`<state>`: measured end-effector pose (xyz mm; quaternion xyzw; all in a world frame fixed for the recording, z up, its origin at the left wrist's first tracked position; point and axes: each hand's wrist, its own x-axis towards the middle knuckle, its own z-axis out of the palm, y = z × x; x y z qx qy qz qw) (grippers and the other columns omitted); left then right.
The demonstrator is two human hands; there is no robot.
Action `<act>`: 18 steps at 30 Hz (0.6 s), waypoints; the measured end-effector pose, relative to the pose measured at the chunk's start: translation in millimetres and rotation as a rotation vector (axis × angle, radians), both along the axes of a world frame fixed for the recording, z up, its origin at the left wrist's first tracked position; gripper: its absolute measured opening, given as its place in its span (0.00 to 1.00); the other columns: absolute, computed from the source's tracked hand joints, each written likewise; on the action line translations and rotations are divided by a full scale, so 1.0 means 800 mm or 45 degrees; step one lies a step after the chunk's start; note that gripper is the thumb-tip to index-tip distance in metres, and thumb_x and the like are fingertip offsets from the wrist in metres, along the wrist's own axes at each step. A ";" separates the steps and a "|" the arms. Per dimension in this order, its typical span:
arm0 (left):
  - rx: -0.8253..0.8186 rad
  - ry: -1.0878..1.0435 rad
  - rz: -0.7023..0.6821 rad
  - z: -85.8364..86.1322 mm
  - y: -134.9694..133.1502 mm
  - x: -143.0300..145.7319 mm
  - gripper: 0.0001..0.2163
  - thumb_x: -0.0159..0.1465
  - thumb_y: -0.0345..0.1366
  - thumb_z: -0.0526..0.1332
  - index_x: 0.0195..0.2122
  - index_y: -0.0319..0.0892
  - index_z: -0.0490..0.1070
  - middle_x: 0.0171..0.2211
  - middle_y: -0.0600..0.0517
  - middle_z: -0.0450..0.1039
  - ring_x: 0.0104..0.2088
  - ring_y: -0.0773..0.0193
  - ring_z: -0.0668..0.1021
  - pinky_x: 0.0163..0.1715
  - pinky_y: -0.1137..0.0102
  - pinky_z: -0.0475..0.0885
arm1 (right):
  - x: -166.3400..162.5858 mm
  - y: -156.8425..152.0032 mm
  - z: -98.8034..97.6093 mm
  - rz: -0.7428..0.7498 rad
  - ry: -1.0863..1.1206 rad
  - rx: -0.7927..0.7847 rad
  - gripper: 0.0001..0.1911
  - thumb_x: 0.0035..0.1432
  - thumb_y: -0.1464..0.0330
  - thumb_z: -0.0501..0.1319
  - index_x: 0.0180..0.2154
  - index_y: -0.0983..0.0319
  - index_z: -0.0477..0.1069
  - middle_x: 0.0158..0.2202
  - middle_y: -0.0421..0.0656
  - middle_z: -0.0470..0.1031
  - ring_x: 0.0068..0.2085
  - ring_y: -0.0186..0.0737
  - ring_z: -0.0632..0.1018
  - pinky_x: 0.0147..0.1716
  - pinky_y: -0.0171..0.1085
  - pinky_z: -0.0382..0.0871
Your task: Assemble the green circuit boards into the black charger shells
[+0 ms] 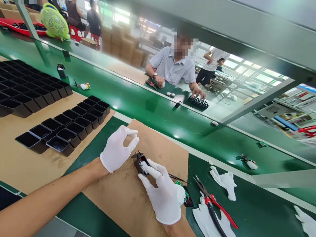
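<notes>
The white-gloved right hand (161, 194) grips a small black plastic housing (138, 168) over a brown cardboard sheet (118, 191), fingers on the white part inside it. The white-gloved left hand (119, 148) is empty, thumb and fingers parted, just beside the 2 metal plug prongs (139, 152) at the housing's far end. Red-and-black needle-nose pliers (209, 197) lie at right, partly over white fabric (201, 215); at left stand 2 nearer rows of open black housings (95, 122).
</notes>
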<state>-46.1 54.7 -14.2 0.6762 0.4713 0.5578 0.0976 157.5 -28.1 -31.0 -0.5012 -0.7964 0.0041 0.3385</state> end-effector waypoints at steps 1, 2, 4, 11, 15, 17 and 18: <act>0.004 0.004 0.000 0.000 0.000 0.000 0.04 0.72 0.34 0.60 0.47 0.44 0.73 0.39 0.50 0.78 0.41 0.60 0.83 0.46 0.63 0.78 | -0.001 0.000 0.001 -0.022 0.009 0.004 0.14 0.68 0.67 0.66 0.55 0.52 0.76 0.55 0.44 0.81 0.50 0.44 0.86 0.48 0.41 0.85; 0.010 0.010 -0.004 -0.001 0.000 0.000 0.04 0.72 0.34 0.61 0.47 0.44 0.73 0.40 0.50 0.78 0.41 0.60 0.82 0.46 0.63 0.78 | -0.001 0.000 0.001 -0.035 0.015 0.002 0.13 0.68 0.67 0.66 0.53 0.52 0.77 0.55 0.44 0.81 0.49 0.43 0.86 0.47 0.41 0.85; 0.026 0.027 -0.017 -0.002 0.000 -0.001 0.05 0.72 0.33 0.61 0.47 0.43 0.73 0.40 0.50 0.78 0.41 0.60 0.82 0.45 0.64 0.78 | -0.001 0.001 0.002 -0.023 0.006 -0.012 0.11 0.68 0.67 0.65 0.52 0.53 0.77 0.54 0.44 0.81 0.48 0.43 0.87 0.46 0.40 0.85; 0.026 0.064 -0.044 -0.005 -0.001 -0.003 0.06 0.72 0.33 0.61 0.49 0.44 0.72 0.39 0.51 0.78 0.41 0.60 0.82 0.47 0.63 0.78 | -0.001 0.002 -0.001 0.012 -0.003 -0.014 0.14 0.69 0.68 0.64 0.54 0.53 0.78 0.55 0.45 0.82 0.50 0.44 0.86 0.51 0.41 0.84; 0.017 0.063 -0.031 -0.006 0.000 -0.005 0.05 0.72 0.34 0.61 0.47 0.44 0.73 0.39 0.50 0.78 0.41 0.59 0.82 0.46 0.63 0.79 | -0.003 0.002 -0.001 -0.044 -0.011 -0.155 0.24 0.67 0.69 0.64 0.63 0.54 0.71 0.55 0.45 0.82 0.52 0.47 0.85 0.53 0.44 0.83; 0.013 0.062 -0.021 -0.007 0.002 -0.004 0.05 0.72 0.34 0.60 0.47 0.44 0.73 0.39 0.50 0.78 0.40 0.60 0.83 0.45 0.63 0.79 | -0.003 0.004 0.000 0.010 -0.071 -0.159 0.25 0.68 0.71 0.61 0.64 0.54 0.70 0.57 0.46 0.81 0.54 0.48 0.84 0.55 0.45 0.82; 0.011 0.065 -0.016 -0.008 0.002 -0.004 0.05 0.72 0.34 0.60 0.48 0.44 0.73 0.39 0.50 0.78 0.40 0.60 0.83 0.45 0.64 0.79 | -0.003 0.006 0.000 0.041 -0.086 -0.146 0.25 0.68 0.71 0.60 0.64 0.53 0.71 0.58 0.46 0.80 0.55 0.48 0.84 0.56 0.45 0.81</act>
